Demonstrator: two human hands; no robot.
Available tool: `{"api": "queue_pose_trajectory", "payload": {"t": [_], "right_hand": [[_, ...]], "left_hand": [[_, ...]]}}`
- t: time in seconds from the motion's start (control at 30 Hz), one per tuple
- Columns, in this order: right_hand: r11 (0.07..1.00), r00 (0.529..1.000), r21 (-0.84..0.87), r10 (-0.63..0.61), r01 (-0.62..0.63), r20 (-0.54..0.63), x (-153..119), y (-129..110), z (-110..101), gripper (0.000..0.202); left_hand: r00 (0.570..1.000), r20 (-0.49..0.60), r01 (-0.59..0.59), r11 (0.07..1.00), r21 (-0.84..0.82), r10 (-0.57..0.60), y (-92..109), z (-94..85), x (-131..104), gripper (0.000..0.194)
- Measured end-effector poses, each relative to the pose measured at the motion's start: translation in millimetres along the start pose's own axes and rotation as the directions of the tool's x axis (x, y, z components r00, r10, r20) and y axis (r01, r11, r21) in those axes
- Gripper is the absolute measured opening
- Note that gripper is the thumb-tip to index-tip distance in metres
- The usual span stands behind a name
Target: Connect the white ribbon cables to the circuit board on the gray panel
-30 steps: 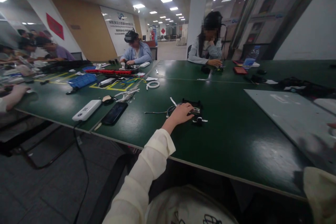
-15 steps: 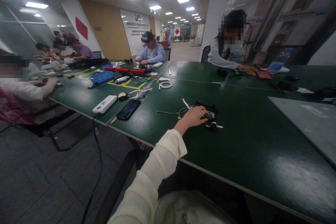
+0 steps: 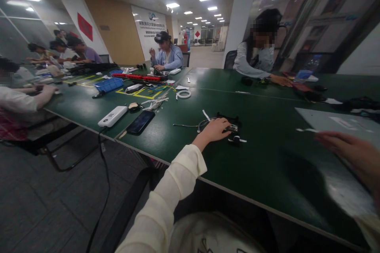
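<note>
My left hand (image 3: 214, 129) lies over the left part of a black device (image 3: 236, 139), its fingers on a metallic piece there. A thin grey cable (image 3: 187, 125) runs out to the left from beside the hand, and a white strip (image 3: 206, 115) sticks up behind it. Another white strip pokes out at the device's lower right. On the right, my right hand (image 3: 346, 146) hangs above the table, slightly blurred, its fingers pinched on a small white strip (image 3: 307, 130).
Left of the device lie a phone (image 3: 140, 122), a white power bank (image 3: 113, 116) with a cable, a white tape roll (image 3: 183, 94) and a blue tray (image 3: 108, 85). A grey board (image 3: 341, 126) is at the right. People sit across the table and at the left.
My right hand has come into view from the right with a white strip. My left hand stays on the device. The whole view has shifted slightly.
</note>
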State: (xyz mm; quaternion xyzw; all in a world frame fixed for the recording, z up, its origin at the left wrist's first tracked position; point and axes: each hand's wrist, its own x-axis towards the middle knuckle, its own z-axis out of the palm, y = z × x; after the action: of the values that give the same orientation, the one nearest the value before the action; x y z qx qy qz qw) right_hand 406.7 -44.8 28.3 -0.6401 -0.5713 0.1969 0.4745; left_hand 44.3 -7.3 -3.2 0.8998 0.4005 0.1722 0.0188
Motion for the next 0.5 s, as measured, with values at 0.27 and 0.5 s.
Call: {"api": "queue_pose_trajectory", "payload": {"t": [0.27, 0.5], "right_hand": [[0.927, 0.920, 0.349, -0.010, -0.138, 0.392, 2, -74, 137, 0.031], [0.985, 0.948, 0.171, -0.078, 0.024, 0.310, 5, -64, 175, 0.028]], "left_hand": [[0.997, -0.049, 0.061, 0.998, 0.031, -0.059, 3, 4.6, 3, 0.043], [0.991, -0.099, 0.092, 0.996, 0.004, -0.091, 1, 10.3, 5, 0.052]]}}
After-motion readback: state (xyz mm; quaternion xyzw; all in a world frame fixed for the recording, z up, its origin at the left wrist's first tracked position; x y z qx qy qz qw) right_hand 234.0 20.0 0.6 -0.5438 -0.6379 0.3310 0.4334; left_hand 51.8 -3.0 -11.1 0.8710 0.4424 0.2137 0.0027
